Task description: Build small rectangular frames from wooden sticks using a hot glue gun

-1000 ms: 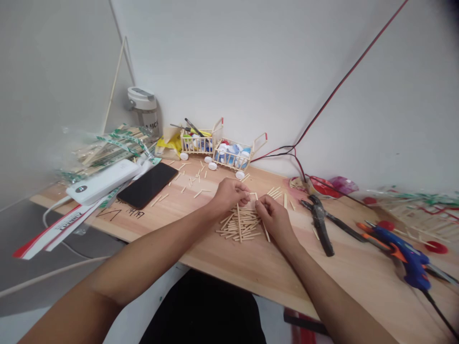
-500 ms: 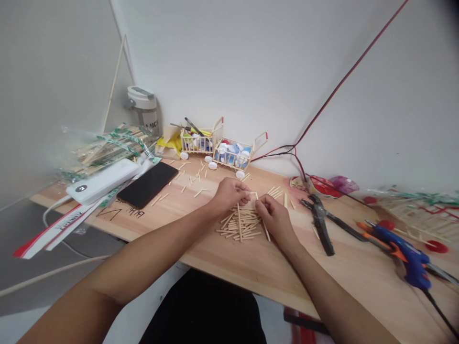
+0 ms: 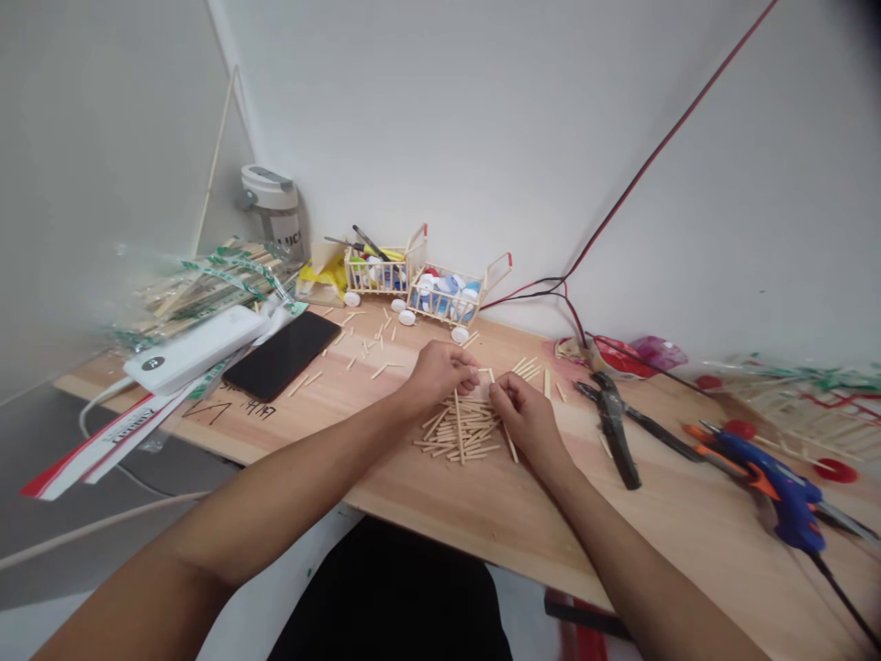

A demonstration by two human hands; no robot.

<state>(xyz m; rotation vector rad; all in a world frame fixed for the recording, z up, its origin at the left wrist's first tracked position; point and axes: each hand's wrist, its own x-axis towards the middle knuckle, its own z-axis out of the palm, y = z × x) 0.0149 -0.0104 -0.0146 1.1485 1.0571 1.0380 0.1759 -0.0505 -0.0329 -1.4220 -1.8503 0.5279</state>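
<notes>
A heap of short wooden sticks [image 3: 460, 430] lies on the wooden table [image 3: 440, 500] in front of me. My left hand [image 3: 440, 369] rests at the heap's far edge, fingers curled and pinched on sticks. My right hand [image 3: 527, 415] sits just right of it, thumb and fingers pinched on a stick near the same spot. The two hands nearly touch over the heap. One longer stick [image 3: 510, 448] lies beside my right hand.
Two small stick-built carts [image 3: 427, 285] with bottle caps stand by the wall. A black phone [image 3: 282, 353], a white power bank [image 3: 196, 347] and bagged sticks [image 3: 199, 289] lie left. Black pliers [image 3: 612, 427], a blue glue gun [image 3: 775, 487] and red cables lie right.
Both hands stay at the heap with only slight finger movement. The view has shifted a little.
</notes>
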